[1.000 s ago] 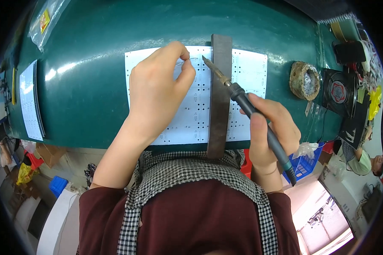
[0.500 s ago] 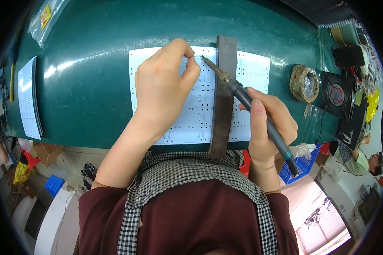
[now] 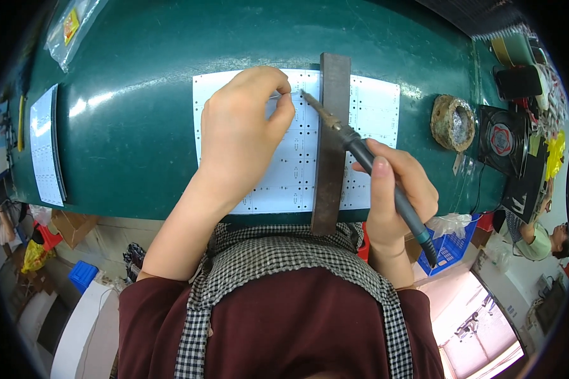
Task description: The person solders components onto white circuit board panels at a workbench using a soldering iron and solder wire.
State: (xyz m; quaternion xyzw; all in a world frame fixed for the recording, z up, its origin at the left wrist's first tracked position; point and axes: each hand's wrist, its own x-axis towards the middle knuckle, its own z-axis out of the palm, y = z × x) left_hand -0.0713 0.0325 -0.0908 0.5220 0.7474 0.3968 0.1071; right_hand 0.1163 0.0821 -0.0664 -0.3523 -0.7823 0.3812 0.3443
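Observation:
A white circuit board panel [image 3: 373, 114] with rows of small holes and dark marks lies on the green table. Across it rests a long dark bar [image 3: 332, 145]. My right hand [image 3: 401, 189] grips a soldering iron [image 3: 365, 153] like a pen; its tip meets the panel just left of the bar, near the upper part. Over the panel's left half, my left hand [image 3: 243, 123] pinches a thin solder wire [image 3: 292, 93] between thumb and forefinger, its end close to the iron's tip. The palm and other fingers of that hand are hidden from above.
A stack of white panels [image 3: 44, 148] lies at the table's left. To the right stand a round, crusty holder [image 3: 452, 124] and a black fan [image 3: 502, 140]. A clear plastic bag [image 3: 69, 38] is at the far left. A person [image 3: 537, 243] sits at the far right.
Both hands have shifted slightly toward me, bringing the iron's tip and the solder wire a little lower on the panel. The bar and panel stay nearly in place.

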